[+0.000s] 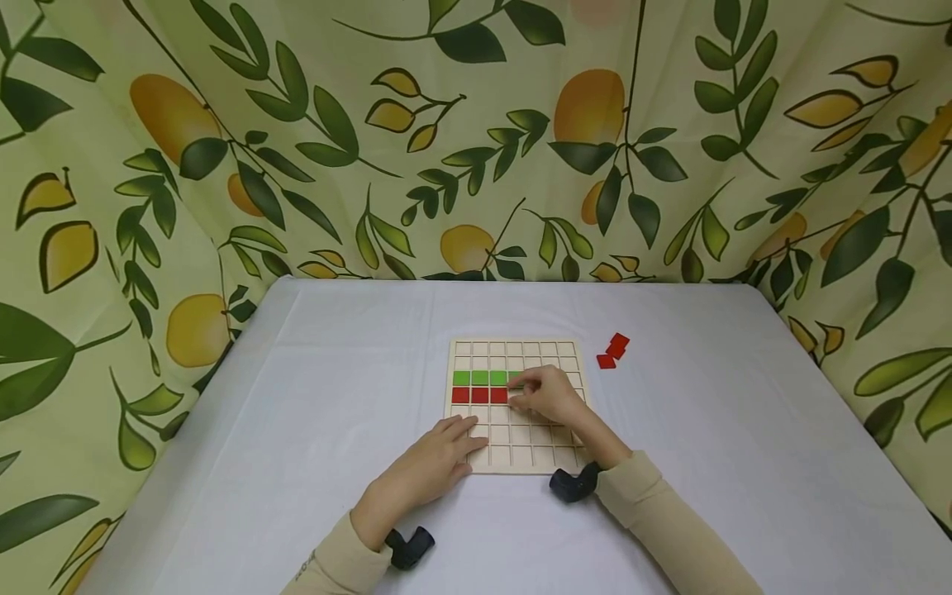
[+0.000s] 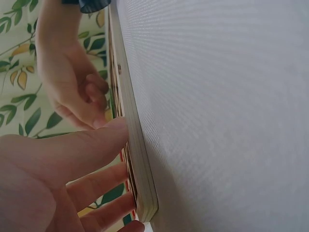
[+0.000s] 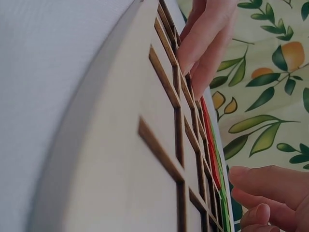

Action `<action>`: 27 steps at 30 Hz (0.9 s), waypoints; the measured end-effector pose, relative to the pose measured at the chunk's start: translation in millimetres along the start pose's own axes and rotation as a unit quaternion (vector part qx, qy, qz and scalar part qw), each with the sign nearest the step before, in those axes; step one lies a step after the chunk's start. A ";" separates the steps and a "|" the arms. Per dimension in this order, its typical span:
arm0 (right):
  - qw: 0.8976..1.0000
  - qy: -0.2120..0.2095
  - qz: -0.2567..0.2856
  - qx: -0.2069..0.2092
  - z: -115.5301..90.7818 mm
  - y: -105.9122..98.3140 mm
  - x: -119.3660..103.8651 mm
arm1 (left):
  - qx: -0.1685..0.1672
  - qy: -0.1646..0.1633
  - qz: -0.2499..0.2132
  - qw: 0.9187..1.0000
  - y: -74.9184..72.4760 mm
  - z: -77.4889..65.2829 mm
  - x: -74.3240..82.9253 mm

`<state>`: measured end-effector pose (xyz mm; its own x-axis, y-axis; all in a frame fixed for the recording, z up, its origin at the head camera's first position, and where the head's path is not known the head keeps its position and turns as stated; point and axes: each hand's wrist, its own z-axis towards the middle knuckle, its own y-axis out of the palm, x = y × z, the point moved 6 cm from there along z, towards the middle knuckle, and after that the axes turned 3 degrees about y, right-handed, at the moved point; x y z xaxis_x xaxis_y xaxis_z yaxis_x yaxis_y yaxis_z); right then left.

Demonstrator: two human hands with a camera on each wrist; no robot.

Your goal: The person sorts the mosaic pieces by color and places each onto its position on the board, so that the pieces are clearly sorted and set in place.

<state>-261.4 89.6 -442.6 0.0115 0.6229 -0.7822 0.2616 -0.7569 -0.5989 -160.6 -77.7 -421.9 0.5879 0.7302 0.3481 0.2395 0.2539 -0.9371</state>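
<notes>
A pale wooden grid board [image 1: 500, 456] lies flat on the table. A row of green tiles [image 1: 479, 378] fills part of it, with red tiles [image 1: 480, 395] in the row just below. My left hand [image 1: 435, 459] rests on the board's near left corner, fingers spread over the cells and thumb at the edge [image 2: 137, 164]. My right hand [image 1: 550, 395] is over the middle of the board, its index finger and thumb bent toward the cell right of the red tiles. It covers the right end of the green row. I cannot tell whether a tile is between those fingertips.
Several loose red tiles [image 1: 616, 347] lie on the white-covered table [image 1: 357, 364], right of the board's far corner. A patterned curtain [image 1: 461, 190] hangs behind the table. Black wrist devices [image 1: 411, 549] are on both forearms.
</notes>
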 end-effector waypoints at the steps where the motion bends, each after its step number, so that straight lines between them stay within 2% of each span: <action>1: 1.000 0.005 0.000 0.000 -0.2 -0.6 0.7 | 0.000 0.000 0.000 1.000 -0.1 0.0 0.0; 12: 1.000 -0.008 0.013 -0.010 -5.0 -9.4 6.3 | -0.003 -0.003 -0.006 1.000 -1.0 0.1 0.0; 27: 1.000 -0.021 0.018 -0.007 -10.3 -34.5 21.7 | -0.006 -0.009 -0.007 1.000 2.0 0.9 -1.5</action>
<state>-260.3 131.3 -437.1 -0.0196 0.5860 -0.8101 0.2760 -0.7756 -0.5677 -161.7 -77.7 -424.3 0.5710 0.7378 0.3600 0.2563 0.2564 -0.9320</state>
